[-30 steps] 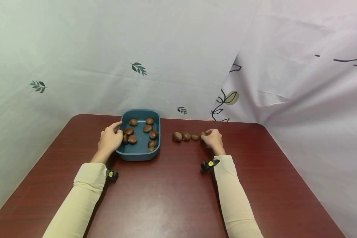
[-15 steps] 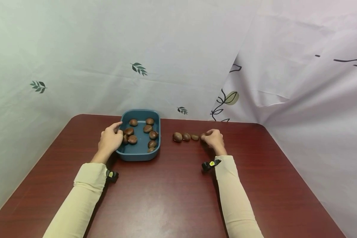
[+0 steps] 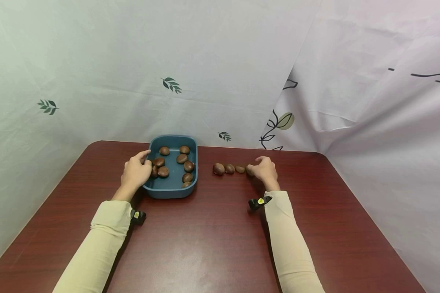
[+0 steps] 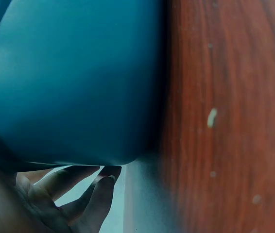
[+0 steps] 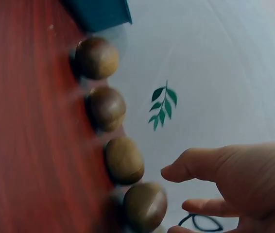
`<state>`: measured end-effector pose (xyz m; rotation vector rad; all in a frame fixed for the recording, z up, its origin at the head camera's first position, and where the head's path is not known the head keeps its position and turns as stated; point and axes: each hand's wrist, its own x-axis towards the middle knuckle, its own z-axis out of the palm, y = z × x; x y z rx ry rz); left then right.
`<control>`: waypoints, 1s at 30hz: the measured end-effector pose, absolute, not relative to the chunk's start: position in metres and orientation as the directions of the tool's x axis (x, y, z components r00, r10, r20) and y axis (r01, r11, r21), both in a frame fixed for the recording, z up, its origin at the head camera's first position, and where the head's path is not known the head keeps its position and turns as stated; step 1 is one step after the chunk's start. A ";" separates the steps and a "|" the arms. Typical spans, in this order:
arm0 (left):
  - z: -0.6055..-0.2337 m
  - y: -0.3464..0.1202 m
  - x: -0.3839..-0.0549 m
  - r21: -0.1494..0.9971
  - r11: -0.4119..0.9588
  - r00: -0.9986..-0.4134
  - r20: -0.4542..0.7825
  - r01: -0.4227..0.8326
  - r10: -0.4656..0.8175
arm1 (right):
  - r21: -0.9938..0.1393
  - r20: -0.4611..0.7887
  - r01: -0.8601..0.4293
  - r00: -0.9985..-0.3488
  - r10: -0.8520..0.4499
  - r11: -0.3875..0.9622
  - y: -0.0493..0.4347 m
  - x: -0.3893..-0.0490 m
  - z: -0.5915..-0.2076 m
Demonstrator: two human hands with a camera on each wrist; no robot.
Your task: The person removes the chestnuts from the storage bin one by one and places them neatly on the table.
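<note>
At the left side of a blue plastic box (image 3: 170,193), my left hand (image 3: 135,173) grips the rim, its thumb at the edge. In the left wrist view its fingers (image 4: 98,199) lie against the box's outer wall. Several glossy brown chestnuts (image 3: 182,158) lie loose in the box. To its right, more chestnuts (image 3: 218,169) form a row on the table. My right hand (image 3: 265,173) is beside the rightmost chestnut (image 5: 146,207) of that row. In the right wrist view its thumb and fingers are spread, with a gap between thumb and chestnut.
The dark red wooden table (image 3: 190,236) has its back edge against a white cloth (image 3: 220,61) printed with leaves. The box stands near that back edge. A black camera is strapped to each wrist.
My right thumb and fingers have loosened from the rightmost chestnut, which stays at the end of the row. The left hand and the box have not moved.
</note>
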<state>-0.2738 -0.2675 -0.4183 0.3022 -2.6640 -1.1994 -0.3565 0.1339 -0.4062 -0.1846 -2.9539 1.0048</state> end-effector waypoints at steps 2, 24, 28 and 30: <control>-0.418 -0.268 -0.274 0.754 0.649 -0.958 0.101 -0.101 -0.267 | -0.605 -0.003 0.095 -0.993 0.117 0.790 0.128 -0.355 -0.401; -0.416 -0.266 -0.274 0.760 0.642 -0.957 0.104 -0.099 -0.270 | -0.720 0.150 -0.186 -0.982 -0.111 0.669 0.046 -0.330 -0.361; -0.415 -0.266 -0.273 0.759 0.642 -0.958 0.095 -0.105 -0.269 | -0.741 0.144 -0.207 -0.978 -0.150 0.639 0.031 -0.327 -0.361; -0.415 -0.267 -0.273 0.760 0.641 -0.960 0.088 -0.109 -0.268 | -0.750 0.133 -0.205 -0.978 -0.161 0.628 0.022 -0.327 -0.363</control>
